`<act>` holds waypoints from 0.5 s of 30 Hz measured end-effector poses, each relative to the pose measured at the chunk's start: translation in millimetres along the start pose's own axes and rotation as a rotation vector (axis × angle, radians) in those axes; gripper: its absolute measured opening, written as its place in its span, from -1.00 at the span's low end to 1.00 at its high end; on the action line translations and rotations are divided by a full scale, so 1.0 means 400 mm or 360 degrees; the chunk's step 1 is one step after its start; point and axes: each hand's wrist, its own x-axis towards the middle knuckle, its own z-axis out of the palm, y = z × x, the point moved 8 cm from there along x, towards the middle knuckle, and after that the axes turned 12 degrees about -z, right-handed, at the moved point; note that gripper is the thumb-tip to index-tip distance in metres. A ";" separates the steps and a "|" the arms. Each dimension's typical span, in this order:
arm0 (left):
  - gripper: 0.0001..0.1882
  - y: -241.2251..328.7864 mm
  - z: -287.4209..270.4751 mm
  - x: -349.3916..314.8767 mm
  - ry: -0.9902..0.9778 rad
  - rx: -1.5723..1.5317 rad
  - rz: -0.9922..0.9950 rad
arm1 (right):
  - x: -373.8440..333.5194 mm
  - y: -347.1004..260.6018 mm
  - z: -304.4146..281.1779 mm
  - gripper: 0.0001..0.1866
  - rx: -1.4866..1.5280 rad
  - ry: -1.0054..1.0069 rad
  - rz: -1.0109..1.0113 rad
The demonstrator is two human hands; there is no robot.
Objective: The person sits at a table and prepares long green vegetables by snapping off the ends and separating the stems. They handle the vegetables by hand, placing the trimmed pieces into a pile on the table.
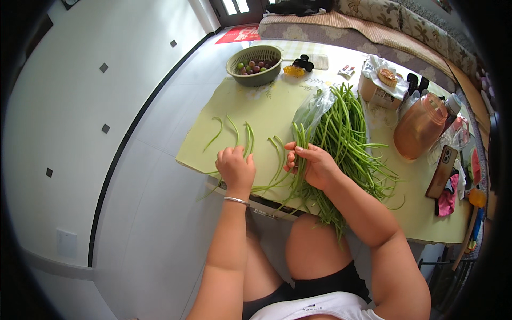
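Note:
A big heap of long green beans (349, 138) lies on the pale green table (266, 106), partly on a clear plastic bag (312, 109). My right hand (314, 165) is closed around a few beans at the heap's left edge. My left hand (236, 168), with a silver bracelet on its wrist, is curled over the ends of loose beans (248, 140) spread near the table's front edge. Whether it grips them is hard to tell.
A green colander (255, 65) of round fruit stands at the far left. An orange plastic jug (421, 128), a phone (441, 172), a small box (376, 88) and a black clip (304, 62) sit toward the right and back. A sofa runs behind the table.

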 end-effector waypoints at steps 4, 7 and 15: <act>-0.82 -0.076 0.066 0.005 -0.0255 0.0102 -0.0097 | -0.001 0.005 0.007 -0.79 0.0050 -0.0062 -0.0016; -0.89 -0.084 0.053 0.022 -0.0044 0.0150 -0.0111 | -0.001 0.006 0.007 -0.79 0.0033 -0.0071 -0.0004; -0.87 -0.019 0.062 0.013 -0.0138 0.0041 -0.0008 | -0.001 0.004 0.006 -0.78 0.0008 -0.0069 -0.0002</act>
